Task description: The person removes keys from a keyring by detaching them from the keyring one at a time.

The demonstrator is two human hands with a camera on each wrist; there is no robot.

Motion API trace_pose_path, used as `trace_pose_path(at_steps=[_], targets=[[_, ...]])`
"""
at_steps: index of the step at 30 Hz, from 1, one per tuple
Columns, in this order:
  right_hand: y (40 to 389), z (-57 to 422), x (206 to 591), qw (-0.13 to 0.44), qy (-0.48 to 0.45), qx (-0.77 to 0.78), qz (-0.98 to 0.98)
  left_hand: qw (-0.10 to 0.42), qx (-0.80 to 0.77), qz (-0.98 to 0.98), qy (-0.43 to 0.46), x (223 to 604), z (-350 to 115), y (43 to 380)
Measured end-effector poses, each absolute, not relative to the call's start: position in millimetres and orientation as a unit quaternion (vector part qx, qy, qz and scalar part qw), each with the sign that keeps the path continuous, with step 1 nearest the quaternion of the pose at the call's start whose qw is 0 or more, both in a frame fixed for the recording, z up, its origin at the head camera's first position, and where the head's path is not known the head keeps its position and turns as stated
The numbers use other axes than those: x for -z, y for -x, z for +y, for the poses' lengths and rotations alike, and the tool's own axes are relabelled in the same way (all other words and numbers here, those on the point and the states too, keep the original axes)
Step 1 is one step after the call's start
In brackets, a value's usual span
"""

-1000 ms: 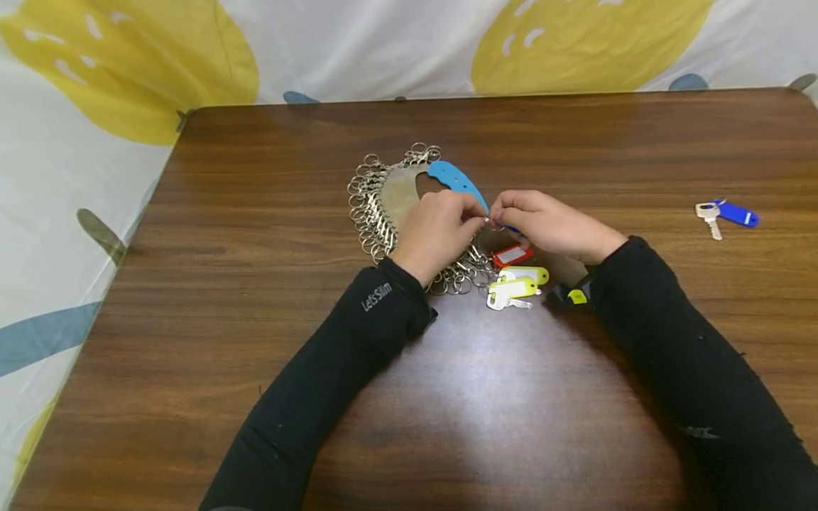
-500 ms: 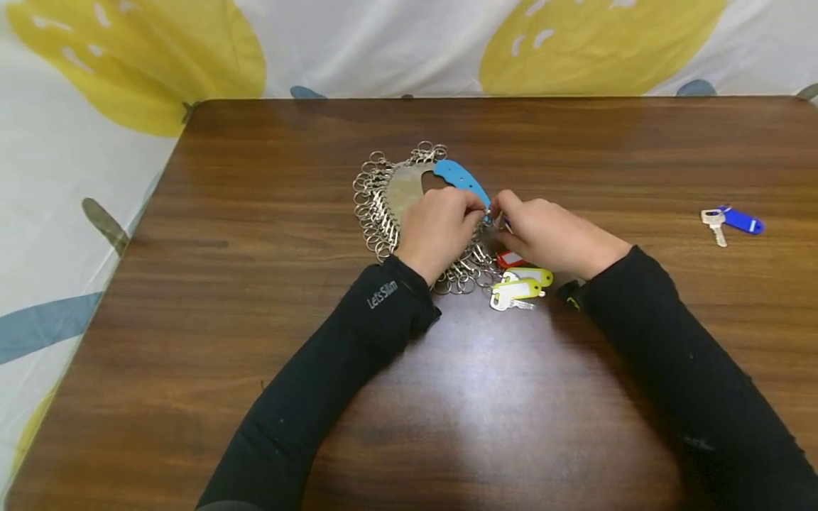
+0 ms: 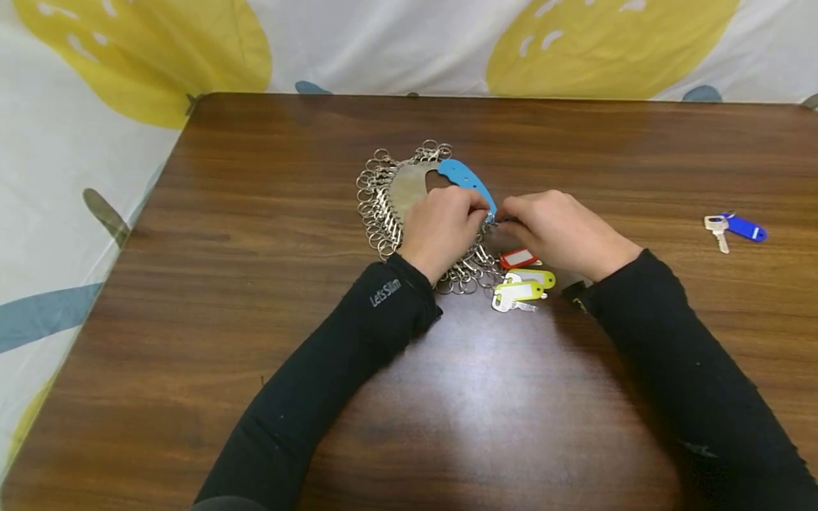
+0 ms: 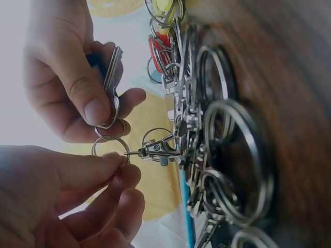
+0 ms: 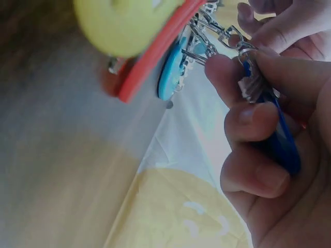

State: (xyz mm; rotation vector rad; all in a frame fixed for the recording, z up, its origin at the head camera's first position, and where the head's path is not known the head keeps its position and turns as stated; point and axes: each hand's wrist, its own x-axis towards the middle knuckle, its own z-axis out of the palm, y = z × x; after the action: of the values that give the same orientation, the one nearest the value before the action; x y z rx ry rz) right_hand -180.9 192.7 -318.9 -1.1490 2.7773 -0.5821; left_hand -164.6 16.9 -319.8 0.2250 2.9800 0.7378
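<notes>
Metal split rings on clips fringe a flat pale key holder (image 3: 405,186) with a light-blue handle (image 3: 463,176). Over its right side, my left hand (image 3: 441,223) pinches a split ring (image 4: 111,150) beside a metal clip (image 4: 158,150). Close by, my right hand (image 3: 562,227) holds a key (image 5: 252,85) together with its dark-blue tag (image 5: 283,139). The key's head meets the pinched ring in the left wrist view; whether it is threaded on I cannot tell. In the head view, fingers hide most of this spot.
Below the hands lie a red key tag (image 3: 517,258) and two yellow tags, the nearer yellow tag (image 3: 520,291) with a key (image 3: 505,301). Farther right on the brown table (image 3: 575,426) rests another key (image 3: 717,231) with a blue tag (image 3: 745,228). A patterned cloth (image 3: 396,42) hangs behind.
My right hand's fingers have shifted at the ring, and the hand has drawn slightly right. The left hand keeps its pinch. The whole head view has drifted a little.
</notes>
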Motion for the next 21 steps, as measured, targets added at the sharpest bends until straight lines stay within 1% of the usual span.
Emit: trace_pose_path(at_steps=[5,10,14,21], targets=[[183.4,191.3,325.1,0.001,0.393,0.208,0.896,0.024,-0.244,0.967,-0.072,320.3,18.7,163.8],[184.9,191.5,327.0,-0.026,0.397,0.22,0.891,0.027,-0.247,0.967,-0.058,320.4,19.6,163.2],[184.6,192.3,326.5,-0.033,0.394,0.226,0.89,0.035,-0.246,0.967,-0.061,320.4,20.0,163.5],[184.9,192.6,325.4,-0.018,0.355,0.236,0.904,0.058,-0.282,0.954,-0.09,320.4,20.7,163.3]])
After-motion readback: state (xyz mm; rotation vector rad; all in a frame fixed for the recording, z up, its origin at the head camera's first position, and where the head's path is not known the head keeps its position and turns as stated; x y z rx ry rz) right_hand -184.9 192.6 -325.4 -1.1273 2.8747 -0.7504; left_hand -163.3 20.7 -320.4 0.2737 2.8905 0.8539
